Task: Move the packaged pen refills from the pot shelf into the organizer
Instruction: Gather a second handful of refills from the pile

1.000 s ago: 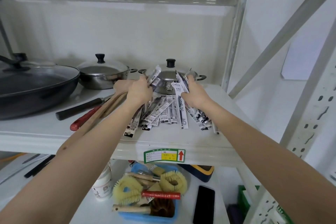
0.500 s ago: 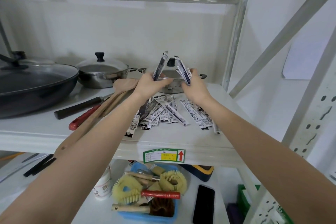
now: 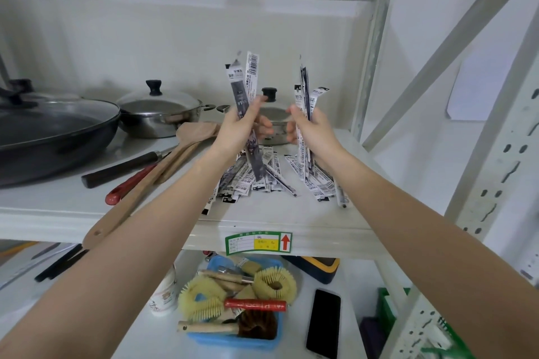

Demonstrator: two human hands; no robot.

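My left hand [image 3: 237, 131] grips a bunch of packaged pen refills [image 3: 244, 87], held upright above the pot shelf [image 3: 175, 218]. My right hand [image 3: 313, 132] grips a second upright bunch of refills [image 3: 306, 93] beside it. The two hands are a little apart, in front of a small steel pot [image 3: 272, 125]. Several more packaged refills [image 3: 262, 179] lie scattered on the shelf below both hands. No organizer is in view.
A black lidded pan [image 3: 52, 131] and a steel lidded pot [image 3: 159, 114] stand on the left. A wooden spatula [image 3: 163, 166], a dark-handled knife [image 3: 122, 167] and a red-handled tool [image 3: 131, 183] lie beside the refills. On the lower shelf sit a blue brush tray [image 3: 236, 341] and a phone [image 3: 323, 322].
Both hands have risen from the pile on the shelf, each lifting a bunch of refills and turning it upright. The loose refills stay on the shelf.
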